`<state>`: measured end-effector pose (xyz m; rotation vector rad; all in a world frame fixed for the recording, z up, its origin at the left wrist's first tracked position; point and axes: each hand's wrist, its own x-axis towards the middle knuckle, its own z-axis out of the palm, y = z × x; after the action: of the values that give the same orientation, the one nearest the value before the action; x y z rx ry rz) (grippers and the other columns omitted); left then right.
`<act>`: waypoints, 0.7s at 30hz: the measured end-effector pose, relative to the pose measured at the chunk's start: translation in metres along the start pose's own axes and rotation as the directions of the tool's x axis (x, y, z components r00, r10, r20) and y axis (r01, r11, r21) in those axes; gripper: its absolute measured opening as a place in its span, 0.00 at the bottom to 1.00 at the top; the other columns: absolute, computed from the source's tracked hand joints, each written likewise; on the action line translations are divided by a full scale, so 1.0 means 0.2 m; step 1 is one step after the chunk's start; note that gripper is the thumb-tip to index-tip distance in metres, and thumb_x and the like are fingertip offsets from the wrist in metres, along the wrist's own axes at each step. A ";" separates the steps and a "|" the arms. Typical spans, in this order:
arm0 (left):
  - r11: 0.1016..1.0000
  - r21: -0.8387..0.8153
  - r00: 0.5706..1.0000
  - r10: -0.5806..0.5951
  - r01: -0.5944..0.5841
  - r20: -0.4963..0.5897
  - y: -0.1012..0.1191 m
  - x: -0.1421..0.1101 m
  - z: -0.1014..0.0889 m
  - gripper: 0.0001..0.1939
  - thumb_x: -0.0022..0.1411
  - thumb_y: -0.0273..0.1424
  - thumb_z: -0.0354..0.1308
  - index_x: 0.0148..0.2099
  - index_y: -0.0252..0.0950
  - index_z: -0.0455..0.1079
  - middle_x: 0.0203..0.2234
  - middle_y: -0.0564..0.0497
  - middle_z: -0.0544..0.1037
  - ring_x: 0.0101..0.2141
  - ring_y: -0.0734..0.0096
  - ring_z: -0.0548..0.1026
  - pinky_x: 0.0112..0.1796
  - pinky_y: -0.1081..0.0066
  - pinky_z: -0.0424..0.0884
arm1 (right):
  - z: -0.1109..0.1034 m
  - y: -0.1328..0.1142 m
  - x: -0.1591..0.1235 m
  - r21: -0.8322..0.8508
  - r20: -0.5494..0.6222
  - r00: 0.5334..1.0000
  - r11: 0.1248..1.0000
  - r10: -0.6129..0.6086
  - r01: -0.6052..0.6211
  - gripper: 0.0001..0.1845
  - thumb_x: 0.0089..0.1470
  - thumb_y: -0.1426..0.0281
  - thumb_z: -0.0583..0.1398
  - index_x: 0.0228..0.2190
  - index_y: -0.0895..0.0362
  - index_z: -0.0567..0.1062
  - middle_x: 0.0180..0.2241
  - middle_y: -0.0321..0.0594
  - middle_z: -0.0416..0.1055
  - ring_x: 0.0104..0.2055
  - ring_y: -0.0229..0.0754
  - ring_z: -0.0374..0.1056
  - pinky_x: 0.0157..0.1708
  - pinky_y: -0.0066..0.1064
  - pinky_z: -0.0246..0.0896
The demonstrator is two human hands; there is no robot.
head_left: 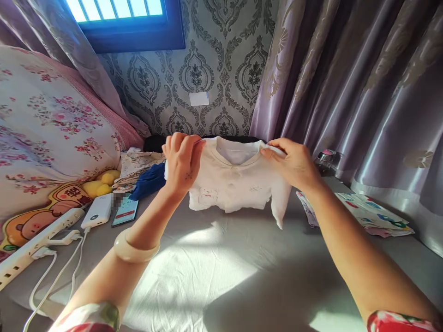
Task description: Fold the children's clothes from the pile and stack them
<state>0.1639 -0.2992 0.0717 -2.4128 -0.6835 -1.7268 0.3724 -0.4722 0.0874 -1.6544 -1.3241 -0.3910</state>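
Note:
A small white long-sleeved baby top (235,180) hangs spread between my hands above the grey bed sheet (207,272). Its round collar faces up, and small printed motifs show on the front. My left hand (183,159) is closed on the shoulder at the left of the collar. At the other shoulder, my right hand (292,159) pinches the cloth between thumb and fingers. One sleeve dangles below my right hand; the other is mostly hidden behind my left hand.
To the left lie a power strip (41,244) with cables, a white power bank (98,211), a phone (125,211), a blue garment (150,180) and a patterned cloth pile (138,161). Folded printed clothes (374,212) lie right, near a clear bottle (326,161). Curtains (346,92) hang behind.

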 end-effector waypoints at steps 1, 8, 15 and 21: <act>1.000 0.017 1.000 0.012 -0.011 -0.014 0.02 0.01 -0.07 0.13 0.70 0.41 0.48 0.45 0.40 0.70 0.39 0.47 0.71 0.45 0.60 0.67 0.50 0.58 0.61 | -0.04 -0.04 -0.01 0.039 0.002 1.000 0.999 0.020 -0.020 0.23 0.55 0.50 0.62 0.38 0.57 0.78 0.33 0.38 0.76 0.33 0.42 0.70 0.33 0.32 0.63; 0.996 0.074 0.989 0.031 -0.042 0.147 -0.01 0.12 -0.11 0.14 0.70 0.39 0.50 0.44 0.35 0.71 0.39 0.49 0.71 0.46 0.60 0.67 0.52 0.54 0.61 | -0.05 -0.04 0.07 0.138 0.097 0.986 0.980 0.133 -0.146 0.19 0.52 0.54 0.64 0.34 0.58 0.79 0.26 0.34 0.72 0.25 0.35 0.64 0.25 0.27 0.54; 0.978 0.164 0.813 -0.199 0.129 0.547 -0.26 -0.26 0.45 0.13 0.71 0.37 0.47 0.43 0.39 0.72 0.41 0.46 0.75 0.46 0.57 0.69 0.47 0.58 0.63 | 0.43 0.43 -0.10 -0.217 0.237 0.944 0.960 0.228 -0.178 0.10 0.57 0.65 0.61 0.35 0.59 0.78 0.35 0.41 0.76 0.39 0.43 0.70 0.37 0.30 0.59; 0.956 0.177 0.691 -0.291 0.234 0.661 -0.29 -0.61 0.73 0.14 0.71 0.36 0.45 0.45 0.39 0.71 0.43 0.45 0.76 0.46 0.56 0.69 0.44 0.60 0.62 | 0.66 0.57 -0.37 -0.476 0.345 0.874 0.866 0.343 -0.152 0.15 0.66 0.62 0.52 0.45 0.52 0.75 0.46 0.42 0.72 0.41 0.44 0.69 0.36 0.31 0.58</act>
<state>0.2358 -0.2356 -0.1028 -2.9985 -1.1956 -0.7623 0.4079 -0.4038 -0.0862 -2.3694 -1.3609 -0.1787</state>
